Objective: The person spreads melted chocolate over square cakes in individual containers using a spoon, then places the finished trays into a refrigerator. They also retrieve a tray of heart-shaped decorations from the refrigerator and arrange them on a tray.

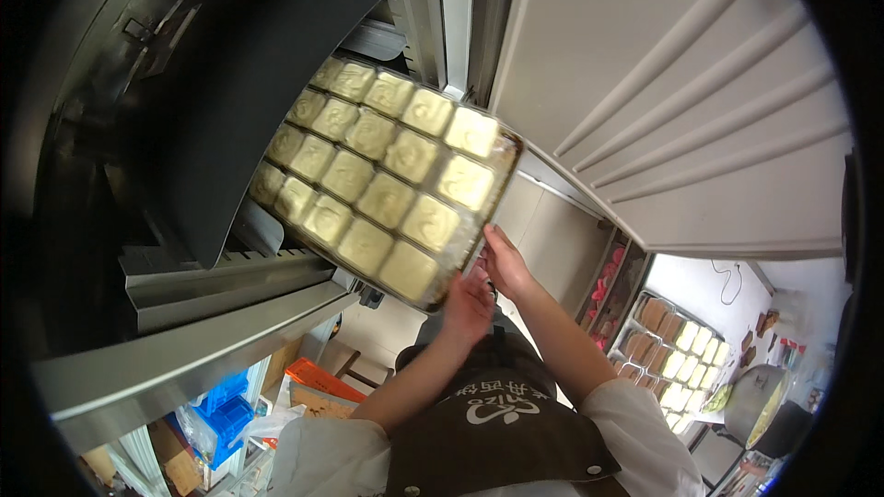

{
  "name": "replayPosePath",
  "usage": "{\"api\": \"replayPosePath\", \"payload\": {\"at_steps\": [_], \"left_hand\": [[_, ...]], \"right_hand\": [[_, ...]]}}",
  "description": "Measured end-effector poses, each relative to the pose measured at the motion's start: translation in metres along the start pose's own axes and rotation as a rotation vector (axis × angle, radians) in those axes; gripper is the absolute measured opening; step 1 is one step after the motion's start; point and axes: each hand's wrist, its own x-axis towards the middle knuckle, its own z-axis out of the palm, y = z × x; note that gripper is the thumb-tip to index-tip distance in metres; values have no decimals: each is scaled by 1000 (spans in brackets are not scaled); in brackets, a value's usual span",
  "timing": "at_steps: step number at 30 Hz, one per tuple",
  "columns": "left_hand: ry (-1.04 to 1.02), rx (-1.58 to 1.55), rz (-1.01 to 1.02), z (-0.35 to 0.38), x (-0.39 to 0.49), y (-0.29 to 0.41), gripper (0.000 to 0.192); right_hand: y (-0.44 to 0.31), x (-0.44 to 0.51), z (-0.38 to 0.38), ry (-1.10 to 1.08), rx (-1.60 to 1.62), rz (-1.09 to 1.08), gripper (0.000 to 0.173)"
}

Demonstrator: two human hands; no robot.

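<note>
A metal baking tray [512, 160] holds rows of square clear containers filled with pale yellow cream [412, 157]. Its far part lies inside a steel rack cabinet, under a dark sheet or tray [276, 76]; the near end sticks out. Both hands are at this near edge, side by side. My right hand [504, 259] has its fingers on the rim. My left hand [469, 304] is at the edge beside it, slightly blurred, its fingertips partly hidden, so its hold is unclear.
The ribbed cabinet door [677, 103] stands open at the right. Shelf rails [235, 283] line the cabinet's inside. On a white table [680, 276] at lower right are more filled containers [694, 359] and a metal bowl [756, 400]. Blue bins [224, 421] sit at lower left.
</note>
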Motion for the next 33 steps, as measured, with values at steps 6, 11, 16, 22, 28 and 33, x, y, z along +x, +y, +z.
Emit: {"api": "replayPosePath", "payload": {"at_steps": [6,11,16,22,28,33], "left_hand": [[-419,1269,-562,-72,-35,-14,39],[-359,411,-275,-103,-32,42,51],[-369,-38,-168,-68,-14,19,69],[-347,-32,-36,-46,-21,13,69],[-115,-46,96,-37,-36,38,80],[71,-138,238,-26,-34,92,93]], "right_hand": [[16,-6,-60,218,-115,-204,39],[22,-7,-71,83,185,-220,41],[25,-14,-62,101,235,-254,41],[18,-13,-67,102,69,-325,42],[9,-16,-70,279,96,-290,33],[4,-32,-74,328,101,-288,26]]}}
